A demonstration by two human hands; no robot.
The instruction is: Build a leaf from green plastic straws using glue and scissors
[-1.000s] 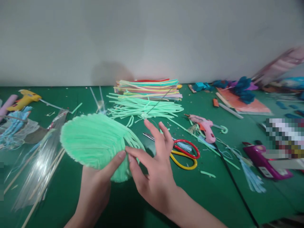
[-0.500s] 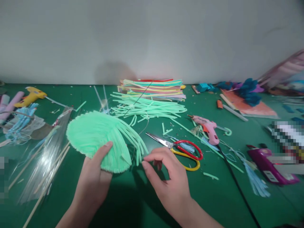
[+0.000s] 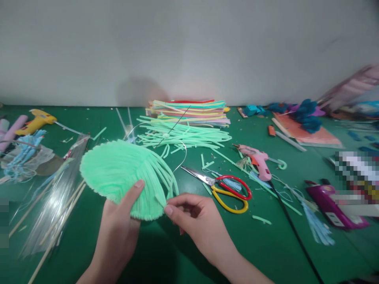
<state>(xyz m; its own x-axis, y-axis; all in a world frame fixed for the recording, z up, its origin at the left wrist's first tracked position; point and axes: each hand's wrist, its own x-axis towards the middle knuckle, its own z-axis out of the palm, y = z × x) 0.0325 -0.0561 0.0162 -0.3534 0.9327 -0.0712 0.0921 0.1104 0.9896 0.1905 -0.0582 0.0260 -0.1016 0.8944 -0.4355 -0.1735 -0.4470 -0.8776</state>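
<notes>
My left hand (image 3: 118, 221) grips a round fan-like piece of mint-green fuzzy stems (image 3: 115, 171) from below, thumb pressed on its front face. Loose stem ends trail off its right side. My right hand (image 3: 195, 221) is curled, thumb and forefinger pinching at the piece's lower right edge, where a thin pale wire (image 3: 180, 157) arcs up over the table toward the loose green stems (image 3: 183, 136). What the pinch holds is too fine to make out for sure. Red and yellow scissors (image 3: 227, 187) lie just right of my right hand.
A stack of coloured stems (image 3: 192, 108) stands by the wall. A pink glue gun (image 3: 257, 159) with black cord, a yellow glue gun (image 3: 35, 120), clear sleeves with wooden sticks (image 3: 50, 205), blue tassels and a purple box (image 3: 331, 203) lie on the green table.
My right hand went from spread above the table to a pinch, then moved left to the green piece's lower right edge. The left hand shifted the piece slightly.
</notes>
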